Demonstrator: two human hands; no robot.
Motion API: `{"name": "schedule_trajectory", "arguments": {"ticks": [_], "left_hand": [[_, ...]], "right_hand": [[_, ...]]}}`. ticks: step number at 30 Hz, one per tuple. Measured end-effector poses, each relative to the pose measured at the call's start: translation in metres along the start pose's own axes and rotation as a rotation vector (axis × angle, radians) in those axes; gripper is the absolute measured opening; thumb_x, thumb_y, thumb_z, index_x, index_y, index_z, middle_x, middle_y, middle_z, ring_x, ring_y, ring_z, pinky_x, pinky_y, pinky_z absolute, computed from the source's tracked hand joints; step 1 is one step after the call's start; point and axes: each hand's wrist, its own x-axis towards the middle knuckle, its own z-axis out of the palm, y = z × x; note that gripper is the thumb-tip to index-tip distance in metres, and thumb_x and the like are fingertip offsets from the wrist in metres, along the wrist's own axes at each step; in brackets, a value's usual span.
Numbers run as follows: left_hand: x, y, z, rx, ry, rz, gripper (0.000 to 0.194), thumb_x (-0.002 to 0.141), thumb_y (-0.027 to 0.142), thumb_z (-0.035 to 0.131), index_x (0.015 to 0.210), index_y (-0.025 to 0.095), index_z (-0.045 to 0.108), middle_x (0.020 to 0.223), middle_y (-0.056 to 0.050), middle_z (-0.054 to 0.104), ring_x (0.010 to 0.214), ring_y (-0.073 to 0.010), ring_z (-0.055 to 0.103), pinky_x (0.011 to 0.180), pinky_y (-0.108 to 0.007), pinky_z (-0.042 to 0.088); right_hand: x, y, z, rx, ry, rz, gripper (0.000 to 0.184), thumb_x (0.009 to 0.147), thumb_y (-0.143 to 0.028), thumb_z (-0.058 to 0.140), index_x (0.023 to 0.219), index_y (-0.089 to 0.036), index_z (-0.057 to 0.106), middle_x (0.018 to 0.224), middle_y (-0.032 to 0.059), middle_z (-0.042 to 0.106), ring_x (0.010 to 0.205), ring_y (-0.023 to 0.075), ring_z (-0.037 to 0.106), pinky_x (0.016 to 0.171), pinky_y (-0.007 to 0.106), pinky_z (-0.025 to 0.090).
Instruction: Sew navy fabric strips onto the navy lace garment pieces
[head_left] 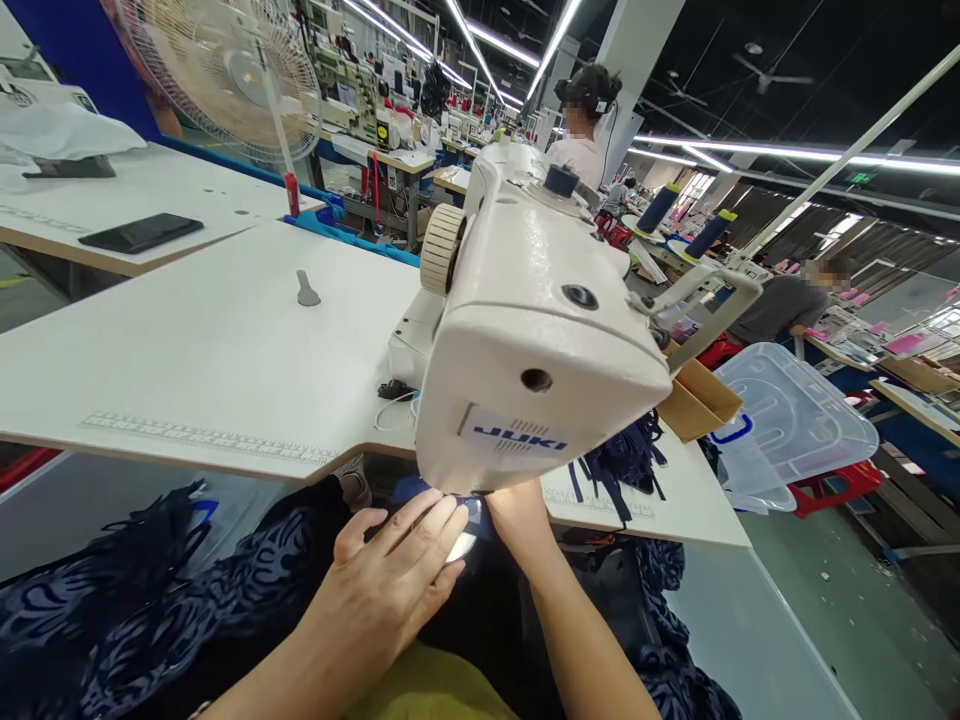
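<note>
The sewing machine (540,350) hides the fingers of the right hand (520,510).

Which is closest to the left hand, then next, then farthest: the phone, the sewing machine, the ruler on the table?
1. Sewing machine: just ahead of the left hand.
2. Ruler: left, along the table front.
3. Phone: farther back left, on the next table.

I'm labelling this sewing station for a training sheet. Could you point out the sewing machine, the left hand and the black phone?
Sewing machine (544,320): head view, on its pale casing, above the JUKI label.
Left hand (397,568): head view, on the back of the hand.
Black phone (141,233): head view, on its upward face.
</note>
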Motion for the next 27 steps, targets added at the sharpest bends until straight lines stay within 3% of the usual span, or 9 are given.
{"name": "schedule_trajectory", "arguments": {"ticks": [12, 18, 22, 27], "left_hand": [[0.004, 0.006, 0.0, -0.001, 0.041, -0.061, 0.027, 0.094, 0.032, 0.048, 0.118, 0.031, 0.061, 0.112, 0.004, 0.07, 0.107, -0.0158, 0.061, 0.101, -0.035, 0.025], [0.004, 0.004, 0.001, 0.017, 0.052, -0.043, 0.027, 0.092, 0.031, 0.051, 0.117, 0.029, 0.061, 0.112, 0.004, 0.07, 0.106, -0.0166, 0.062, 0.099, -0.035, 0.025], [0.004, 0.005, 0.001, 0.005, 0.036, -0.06, 0.025, 0.093, 0.029, 0.049, 0.115, 0.029, 0.061, 0.114, 0.004, 0.069, 0.106, -0.0172, 0.062, 0.096, -0.036, 0.029], [-0.008, -0.006, 0.005, 0.037, 0.014, 0.062, 0.033, 0.095, 0.021, 0.035, 0.099, 0.03, 0.067, 0.122, 0.001, 0.065, 0.113, -0.0248, 0.057, 0.095, -0.043, 0.034]], "right_hand": [[0.001, 0.001, 0.004, 0.125, -0.029, -0.001, 0.013, 0.076, -0.018, 0.053, 0.077, -0.021, 0.065, 0.065, 0.0015, 0.062, 0.073, 0.0203, 0.059, 0.074, 0.033, 0.049], [0.001, -0.009, 0.002, 0.183, 0.016, -0.078, 0.022, 0.077, -0.018, 0.049, 0.091, -0.021, 0.066, 0.084, 0.0045, 0.067, 0.091, 0.0209, 0.06, 0.085, 0.033, 0.046], [0.0, -0.007, 0.005, 0.178, 0.003, 0.003, 0.019, 0.077, -0.018, 0.051, 0.088, -0.021, 0.066, 0.077, 0.004, 0.065, 0.086, 0.0219, 0.059, 0.083, 0.035, 0.046], [0.0, -0.002, 0.01, 0.153, 0.08, 0.044, 0.009, 0.079, -0.02, 0.056, 0.083, -0.021, 0.064, 0.066, 0.0006, 0.058, 0.075, 0.0203, 0.057, 0.077, 0.034, 0.048]]}}
